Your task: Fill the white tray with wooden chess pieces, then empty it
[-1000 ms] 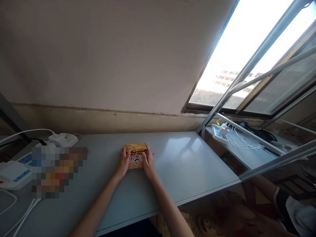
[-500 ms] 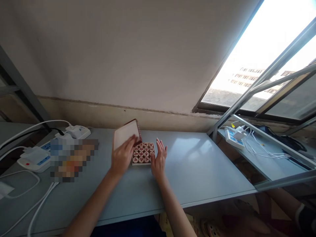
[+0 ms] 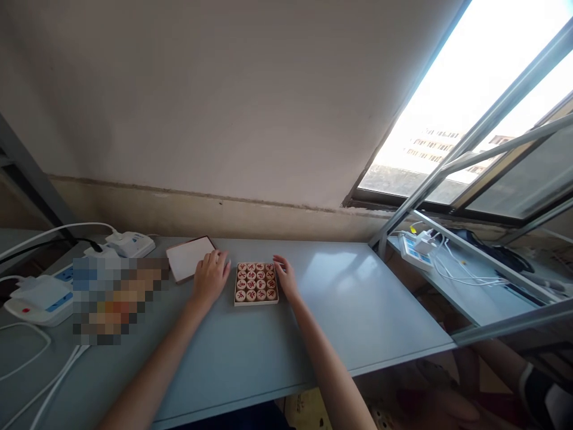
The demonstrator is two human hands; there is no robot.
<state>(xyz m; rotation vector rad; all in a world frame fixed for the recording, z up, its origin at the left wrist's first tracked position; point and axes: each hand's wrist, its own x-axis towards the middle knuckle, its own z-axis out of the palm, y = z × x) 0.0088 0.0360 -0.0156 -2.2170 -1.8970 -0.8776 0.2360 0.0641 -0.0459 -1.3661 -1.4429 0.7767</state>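
Note:
A shallow box (image 3: 256, 303) full of round Chinese chess pieces (image 3: 251, 285) with red characters sits on the desk in front of me. Left of it, the box lid (image 3: 185, 260) lies with its pale inside facing up. My left hand (image 3: 210, 276) rests at the lid's right edge, fingers loosely extended and partly covering its corner. At the box's upper right corner is my right hand (image 3: 285, 276), fingers apart and grasping nothing. Its fingertips are at the box's rim; whether they touch a piece, I cannot tell.
White power strips (image 3: 42, 298) with plugs and cables stand on the left, beside a pixelated item (image 3: 120, 298). Metal bed-frame bars (image 3: 430, 185) rise at the right, by a window. Beyond them, another power strip (image 3: 414, 254) lies on a neighbouring desk. A person's arm shows lower right.
My left hand has set the lid down on the desk, left of the box, and loosened from it. My right hand has shifted toward the box's far right corner.

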